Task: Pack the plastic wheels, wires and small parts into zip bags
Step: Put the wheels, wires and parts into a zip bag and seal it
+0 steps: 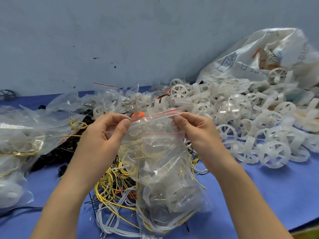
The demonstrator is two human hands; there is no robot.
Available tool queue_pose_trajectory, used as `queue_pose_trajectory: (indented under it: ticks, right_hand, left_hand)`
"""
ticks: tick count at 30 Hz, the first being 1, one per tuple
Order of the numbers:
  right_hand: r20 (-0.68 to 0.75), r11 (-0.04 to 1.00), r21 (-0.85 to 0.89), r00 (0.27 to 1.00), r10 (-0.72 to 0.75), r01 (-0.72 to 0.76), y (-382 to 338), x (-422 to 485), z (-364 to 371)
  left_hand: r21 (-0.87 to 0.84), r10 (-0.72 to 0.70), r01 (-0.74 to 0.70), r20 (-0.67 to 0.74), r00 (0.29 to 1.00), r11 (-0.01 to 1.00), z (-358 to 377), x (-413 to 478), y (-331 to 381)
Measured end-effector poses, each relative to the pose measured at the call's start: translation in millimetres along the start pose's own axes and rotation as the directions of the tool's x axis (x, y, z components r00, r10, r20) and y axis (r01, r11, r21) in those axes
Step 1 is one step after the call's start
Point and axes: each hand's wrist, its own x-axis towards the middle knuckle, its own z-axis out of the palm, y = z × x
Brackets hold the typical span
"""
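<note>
I hold a clear zip bag (pixel 165 169) with a red strip upright over the table. My left hand (pixel 103 133) pinches its top left corner and my right hand (pixel 195 128) pinches its top right corner. The bag's bottom holds white plastic wheels and coiled wires. A second red zip line shows lower on the plastic, so another bag may hang in front. Under the bag lies a tangle of yellow, white and black wires (pixel 114 187). A big heap of white plastic wheels (pixel 250 121) spreads to the right.
Filled and empty zip bags (pixel 22 140) pile up on the left of the blue table (pixel 259 195). A large white sack (pixel 269 56) lies open at the back right against the grey wall. More empty zip bags (pixel 110 97) sit behind my hands.
</note>
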Motion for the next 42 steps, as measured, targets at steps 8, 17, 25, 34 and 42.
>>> queue_pose_trajectory:
  ticks: [8, 17, 25, 34, 42]
  right_hand:
    - [0.096, 0.997, -0.029, 0.993, -0.074, 0.077, -1, -4, 6]
    - [0.159, 0.994, -0.030, 0.982, -0.101, 0.107, -4, -9, 10]
    - [0.155, 0.997, -0.004, 0.985, -0.081, 0.083, -5, -11, 10]
    - [0.075, 1.000, -0.003, 0.997, -0.018, 0.019, -4, -10, 8]
    - [0.047, 0.992, -0.022, 0.992, -0.120, 0.121, -4, -12, 13]
  left_hand:
    - [0.157, 0.089, -0.115, 0.164, 0.982, 0.981, 10, 2, 19]
    - [0.111, 0.083, -0.112, 0.236, 0.968, 0.988, 13, 7, 23]
    - [0.090, 0.096, -0.112, 0.173, 0.980, 0.990, 14, 7, 26]
    - [0.105, 0.100, -0.116, 0.148, 0.984, 0.988, 18, 6, 26]
    - [0.077, 0.096, -0.110, 0.165, 0.982, 0.991, 23, 9, 27]
